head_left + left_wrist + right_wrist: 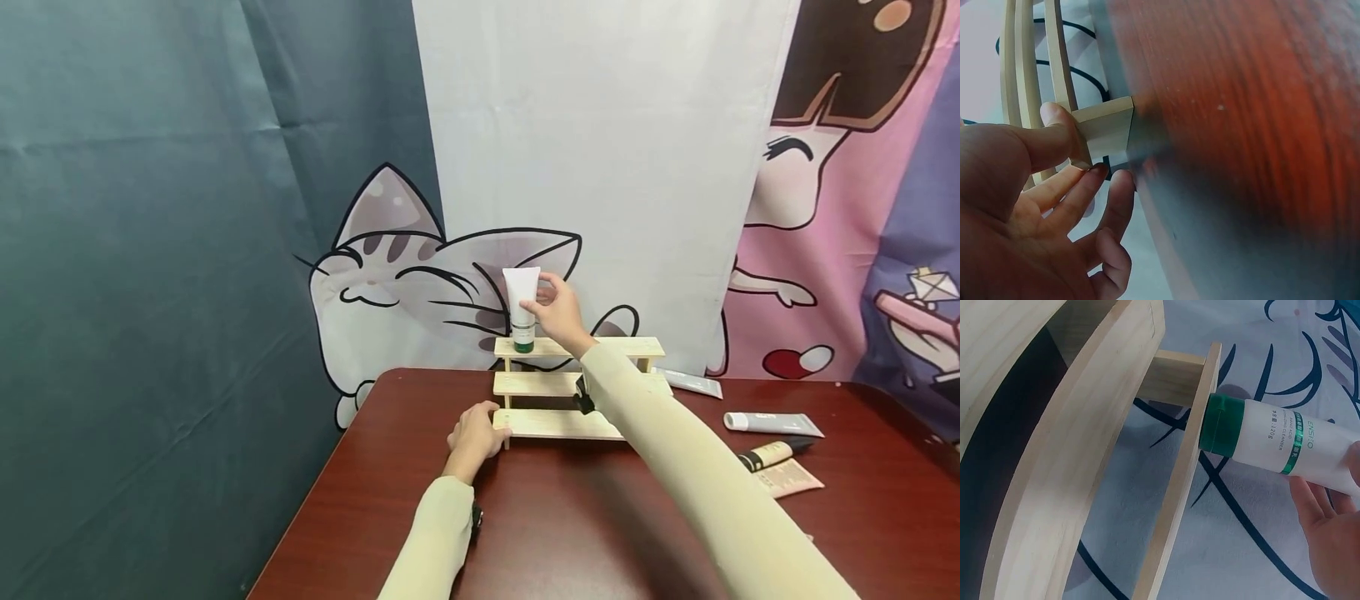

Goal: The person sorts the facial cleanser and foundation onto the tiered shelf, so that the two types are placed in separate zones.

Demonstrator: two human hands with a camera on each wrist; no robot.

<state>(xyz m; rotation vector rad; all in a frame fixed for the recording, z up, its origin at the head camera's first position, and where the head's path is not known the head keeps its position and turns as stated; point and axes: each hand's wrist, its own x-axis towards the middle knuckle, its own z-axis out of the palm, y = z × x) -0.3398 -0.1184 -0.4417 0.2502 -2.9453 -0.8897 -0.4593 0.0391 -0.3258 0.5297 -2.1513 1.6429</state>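
Observation:
My right hand (562, 315) holds a white cleanser tube (521, 292) by its side, between thumb and fingers. The tube stands upright, green cap down, at the left end of the top tier of a three-tier wooden rack (558, 423). In the right wrist view the green cap (1222, 425) meets the edge of the top board (1179, 478). At the rack's lower left corner, my left hand (474, 432) grips the end of the bottom tier. The left wrist view has the thumb (1054, 134) on the board and fingertips curled beneath it.
Right of the rack, a grey-white tube (690, 382) lies by the table's back edge. Nearer lie another white-capped tube (772, 423), a black and cream tube (772, 455) and a pinkish tube (791, 478). A cartoon-printed curtain (600, 125) hangs behind the dark red table (540, 517).

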